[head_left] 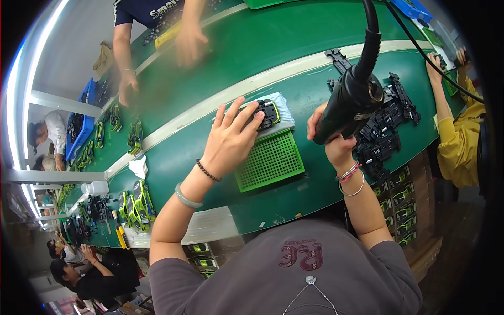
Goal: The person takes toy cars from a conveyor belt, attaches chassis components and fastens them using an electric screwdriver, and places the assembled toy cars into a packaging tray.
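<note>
My left hand [229, 137] lies over the left end of an upside-down toy car [269, 114], its fingers spread and its fingertips on the black underside. A pale blue cloth pad [286, 111] sits beneath the car. My right hand [336, 147] is wrapped round a black electric screwdriver [344, 107], held up to the right of the car, with its thick cable rising overhead. Where the screwdriver's tip points cannot be made out. Just nearer than the pad lies a bright green perforated basket [270, 160], partly under my left wrist.
Black plastic chassis parts [380, 131] pile up on the right of the green bench [210, 189]. Green toy cars [137, 207] stand at left, near yellow-handled tools [122, 236]. Across the white divider [184, 128], a co-worker's hands [191, 44] move. Another person in yellow [457, 142] works at right.
</note>
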Demonstrator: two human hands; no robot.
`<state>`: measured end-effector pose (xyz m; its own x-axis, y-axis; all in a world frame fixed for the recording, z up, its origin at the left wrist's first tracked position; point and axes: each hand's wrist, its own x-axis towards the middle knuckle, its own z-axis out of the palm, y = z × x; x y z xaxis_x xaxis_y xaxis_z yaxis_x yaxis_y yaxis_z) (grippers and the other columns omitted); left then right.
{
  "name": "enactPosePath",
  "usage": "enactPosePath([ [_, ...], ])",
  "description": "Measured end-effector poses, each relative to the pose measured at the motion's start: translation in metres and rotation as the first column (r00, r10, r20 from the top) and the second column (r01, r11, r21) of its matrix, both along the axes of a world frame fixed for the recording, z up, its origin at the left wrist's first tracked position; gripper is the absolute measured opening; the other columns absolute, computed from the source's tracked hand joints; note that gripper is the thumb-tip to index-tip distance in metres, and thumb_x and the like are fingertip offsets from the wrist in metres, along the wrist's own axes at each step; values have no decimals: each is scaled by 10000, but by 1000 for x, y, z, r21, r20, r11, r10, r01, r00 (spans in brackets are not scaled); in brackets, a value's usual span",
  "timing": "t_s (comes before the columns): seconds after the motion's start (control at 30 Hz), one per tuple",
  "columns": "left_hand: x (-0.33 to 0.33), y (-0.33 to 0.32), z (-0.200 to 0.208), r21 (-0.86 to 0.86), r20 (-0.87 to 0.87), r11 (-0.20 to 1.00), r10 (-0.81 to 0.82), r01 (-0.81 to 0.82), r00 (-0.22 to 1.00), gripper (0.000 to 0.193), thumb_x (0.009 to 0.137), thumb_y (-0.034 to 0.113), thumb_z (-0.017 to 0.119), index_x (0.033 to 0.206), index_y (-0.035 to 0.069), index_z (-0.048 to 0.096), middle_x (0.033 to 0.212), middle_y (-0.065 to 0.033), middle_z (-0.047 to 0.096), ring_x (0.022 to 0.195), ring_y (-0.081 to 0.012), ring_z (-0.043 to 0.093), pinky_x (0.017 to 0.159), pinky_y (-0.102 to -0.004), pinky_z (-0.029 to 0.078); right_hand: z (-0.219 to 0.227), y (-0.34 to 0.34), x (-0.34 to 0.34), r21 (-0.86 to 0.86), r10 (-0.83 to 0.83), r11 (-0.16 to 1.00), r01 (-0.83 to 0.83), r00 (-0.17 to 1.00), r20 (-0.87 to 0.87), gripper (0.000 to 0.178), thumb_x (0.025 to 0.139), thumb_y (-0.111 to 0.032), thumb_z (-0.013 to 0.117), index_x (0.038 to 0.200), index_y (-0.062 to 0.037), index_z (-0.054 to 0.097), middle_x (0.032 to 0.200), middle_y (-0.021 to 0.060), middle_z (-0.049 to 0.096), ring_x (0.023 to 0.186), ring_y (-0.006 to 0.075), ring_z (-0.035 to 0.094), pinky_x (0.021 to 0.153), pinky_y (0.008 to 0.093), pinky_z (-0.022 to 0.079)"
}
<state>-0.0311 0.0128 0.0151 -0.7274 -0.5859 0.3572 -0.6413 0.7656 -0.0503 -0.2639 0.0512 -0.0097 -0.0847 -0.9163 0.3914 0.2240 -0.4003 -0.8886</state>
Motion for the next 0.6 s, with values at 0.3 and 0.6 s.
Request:
enactPosePath([
  [0.3,1,-7,-5,108,-204,986,-103,128,973,476,719,62,675,1179,42,555,1151,-114,560,1051,-305,520,899,-401,437,-2,-2,1,-3,3,1000,-3,1000,-18,901,652,-871,380,670,17,531,599,46,533,538,121,532,480,237,414],
  [0.6,6,-17,-3,133,-222,973,-155,187,963,482,709,66,694,1169,40,555,1132,-112,572,1019,-304,532,886,-396,441,1,-2,1,9,-4,1000,4,1000,4,873,667,-857,394,651,7,522,600,46,536,538,118,533,480,237,414],
])
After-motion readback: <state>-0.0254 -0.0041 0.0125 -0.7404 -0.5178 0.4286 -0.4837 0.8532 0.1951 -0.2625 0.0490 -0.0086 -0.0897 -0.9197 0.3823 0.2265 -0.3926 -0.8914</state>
